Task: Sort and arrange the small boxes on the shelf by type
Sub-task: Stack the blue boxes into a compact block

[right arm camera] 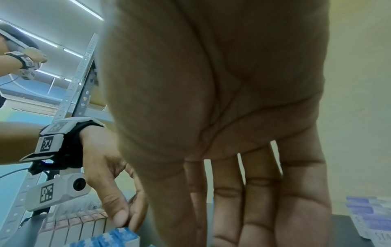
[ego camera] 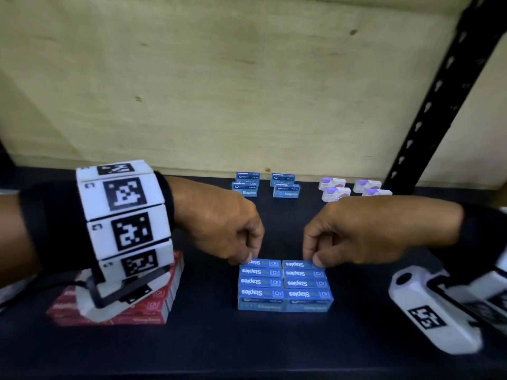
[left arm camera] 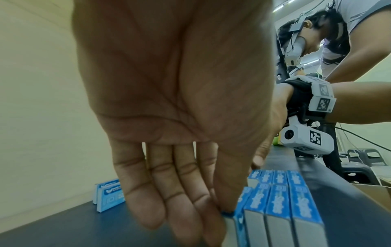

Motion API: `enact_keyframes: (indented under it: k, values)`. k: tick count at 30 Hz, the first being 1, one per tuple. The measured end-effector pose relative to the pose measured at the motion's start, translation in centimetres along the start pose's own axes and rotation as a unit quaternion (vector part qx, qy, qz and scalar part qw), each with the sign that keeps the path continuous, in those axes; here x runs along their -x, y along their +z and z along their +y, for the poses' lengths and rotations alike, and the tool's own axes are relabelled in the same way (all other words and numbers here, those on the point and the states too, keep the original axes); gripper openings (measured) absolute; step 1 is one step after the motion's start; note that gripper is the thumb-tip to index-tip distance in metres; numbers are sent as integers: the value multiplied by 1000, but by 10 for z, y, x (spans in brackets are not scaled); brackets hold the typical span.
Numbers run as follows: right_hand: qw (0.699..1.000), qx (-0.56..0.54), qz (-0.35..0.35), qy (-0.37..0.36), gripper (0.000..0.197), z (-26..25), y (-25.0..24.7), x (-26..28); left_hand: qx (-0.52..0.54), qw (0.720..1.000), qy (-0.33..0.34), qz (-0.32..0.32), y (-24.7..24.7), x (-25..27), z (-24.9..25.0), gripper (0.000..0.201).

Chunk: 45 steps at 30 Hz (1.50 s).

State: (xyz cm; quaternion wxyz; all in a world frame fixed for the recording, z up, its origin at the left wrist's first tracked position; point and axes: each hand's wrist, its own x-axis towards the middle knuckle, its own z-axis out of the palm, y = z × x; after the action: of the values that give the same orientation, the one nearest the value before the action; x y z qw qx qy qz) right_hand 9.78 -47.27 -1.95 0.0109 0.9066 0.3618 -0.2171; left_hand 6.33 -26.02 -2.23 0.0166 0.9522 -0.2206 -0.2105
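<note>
Several blue staples boxes (ego camera: 285,283) form a tight two-column block on the dark shelf (ego camera: 205,346). My left hand (ego camera: 244,260) pinches the rear left box (ego camera: 262,263) of that block, thumb in front and fingers behind it. My right hand (ego camera: 312,260) pinches the rear right box (ego camera: 297,264) the same way. The left wrist view shows the left hand (left arm camera: 220,212) at the block's end box (left arm camera: 239,222). In the right wrist view the right hand (right arm camera: 201,230) fills the frame and hides its box.
A stack of red boxes (ego camera: 153,305) lies at the left, partly under my left wrist camera. More blue boxes (ego camera: 247,186) and white-purple boxes (ego camera: 336,193) stand by the wooden back panel (ego camera: 247,91). A black upright post (ego camera: 439,91) bounds the right side.
</note>
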Motion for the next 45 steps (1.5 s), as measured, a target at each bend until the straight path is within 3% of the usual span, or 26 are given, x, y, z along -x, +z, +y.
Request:
enact_keyframes:
  k: [6, 11, 16, 22, 30, 39, 45]
  values:
    - [999, 14, 29, 42, 15, 0, -13, -7, 0, 1000, -20, 2, -4, -2, -6, 12]
    - [989, 58, 116, 75, 15, 19, -34, -37, -49, 992, -69, 88, -22, -19, -26, 17]
    - [977, 80, 148, 128, 24, 36, -47, -79, -110, 977, -123, 135, -38, -51, -58, 32]
    - [975, 108, 108, 162, 37, 44, -50, -109, -131, 974, -148, 112, -46, -75, -76, 45]
    - [977, 91, 99, 165, 23, 44, -53, -116, -136, 974, -150, 105, -45, -89, -75, 20]
    - [983, 93, 86, 133, 12, 38, -39, -86, -180, 968, -152, 88, -36, -86, -71, 11]
    - [985, 68, 95, 124, 11, 39, -29, -74, -143, 981, -123, 51, -30, -83, -68, 12]
